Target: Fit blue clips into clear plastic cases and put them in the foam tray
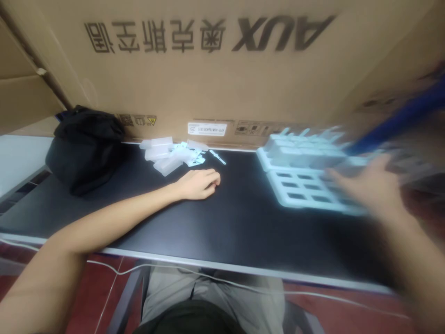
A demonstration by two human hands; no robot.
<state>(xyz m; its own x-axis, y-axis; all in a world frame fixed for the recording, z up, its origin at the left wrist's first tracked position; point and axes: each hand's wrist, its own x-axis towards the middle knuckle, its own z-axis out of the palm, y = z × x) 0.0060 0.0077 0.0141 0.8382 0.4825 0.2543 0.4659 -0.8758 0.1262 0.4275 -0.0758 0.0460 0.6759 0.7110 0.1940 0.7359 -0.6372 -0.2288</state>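
Note:
My left hand rests on the black tabletop with its fingers curled loosely under; I see nothing in it. Just beyond it lies a small heap of clear plastic parts. My right hand is smeared by motion at the right. It lies over the near right part of a white plastic tray with rectangular slots, some filled with pale pieces. Whether it touches or grips the tray I cannot tell.
A black bag sits at the back left of the table. A large brown cardboard box stands along the back edge. A blurred blue bar crosses the upper right. A white cable hangs below the front edge.

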